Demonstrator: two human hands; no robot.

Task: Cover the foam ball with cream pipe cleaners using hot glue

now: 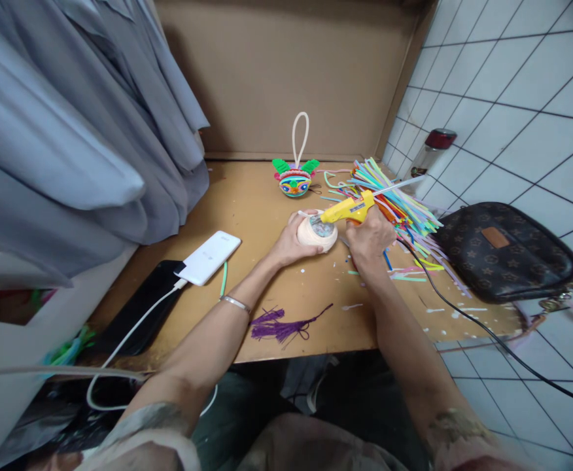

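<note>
My left hand [289, 243] is wrapped round a cream-coloured ball [322, 243] that has a greyish patch on its upper face. A yellow glue gun [348, 209] is gripped in my right hand [371, 239], its nozzle pointing left at the patch; whether the tip touches it cannot be made out. A clear glue stick [398, 186] juts from the gun's back. Behind the ball stands a colourful animal-head ornament [295, 183] with green ears and a white loop. Purple tassels [280, 327] lie near the table's front edge.
Fuzzy coloured sticks [399, 196] are heaped at the right, before a red-lidded jar [434, 152] and a brown patterned bag [507, 252]. At left, a white power bank [212, 257] with a cable overlaps a black phone [142, 307]. Grey cloth [95, 131] hangs beyond. A black cord trails right.
</note>
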